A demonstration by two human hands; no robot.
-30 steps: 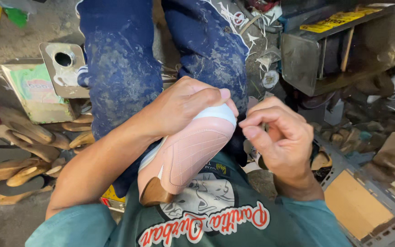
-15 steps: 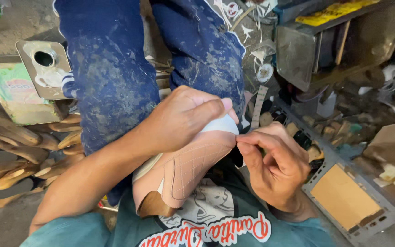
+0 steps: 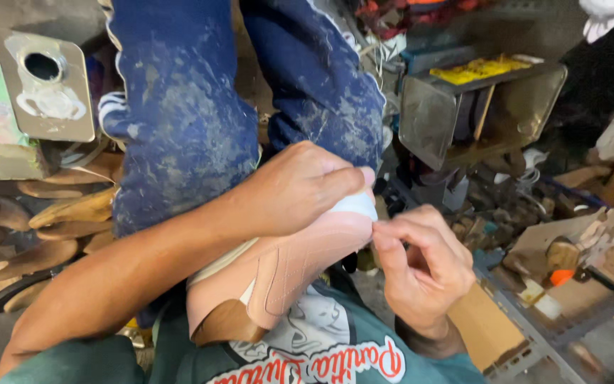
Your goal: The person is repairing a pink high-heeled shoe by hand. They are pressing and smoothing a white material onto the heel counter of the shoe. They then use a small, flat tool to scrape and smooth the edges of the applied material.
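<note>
Far left: pile of flat tan wooden shoe soles (image 3: pixel 58 213) on the floor. Left hand (image 3: pixel 300 188), fingers (image 3: pixel 342 178) curled, clamps the pale pink stitched leather shoe upper on its last (image 3: pixel 286 270) against the lap. Since a second ago the right hand (image 3: pixel 417 267) has closed in; its fingers now pinch the white toe edge. Grey metal box (image 3: pixel 477 107) sits right.

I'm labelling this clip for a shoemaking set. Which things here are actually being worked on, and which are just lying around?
In hand:
pink shoe upper, white at the toe
left hand, clasped over the toe
right hand, pinching its edge

Lying about:
wooden soles at left
metal box
metal can
cardboard
</note>
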